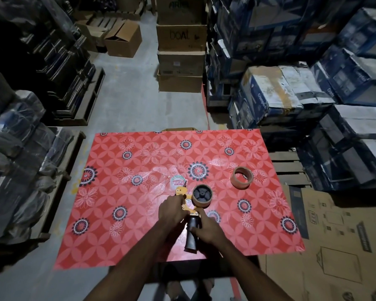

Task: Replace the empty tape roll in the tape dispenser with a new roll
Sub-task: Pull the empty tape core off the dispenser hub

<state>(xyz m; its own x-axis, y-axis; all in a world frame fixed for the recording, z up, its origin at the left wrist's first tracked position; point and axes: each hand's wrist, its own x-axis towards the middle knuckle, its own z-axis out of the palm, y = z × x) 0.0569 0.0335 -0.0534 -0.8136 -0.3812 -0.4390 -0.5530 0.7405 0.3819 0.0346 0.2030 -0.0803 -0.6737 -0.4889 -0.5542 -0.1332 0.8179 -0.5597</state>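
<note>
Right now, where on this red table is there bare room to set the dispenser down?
The far left of the table is bare, as are the near left corner and the near right corner below the loose roll. The middle is crowded: plastic wrap, dispenser and both hands.

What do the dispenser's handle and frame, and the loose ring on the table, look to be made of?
The black flared handle looks like matte plastic or rubber, showing no shine. The orange-yellow dispenser frame seems painted metal or hard plastic; thin flat plates suggest metal. The loose brown ring looks like a dull cardboard core, perhaps with tape on it.
</note>
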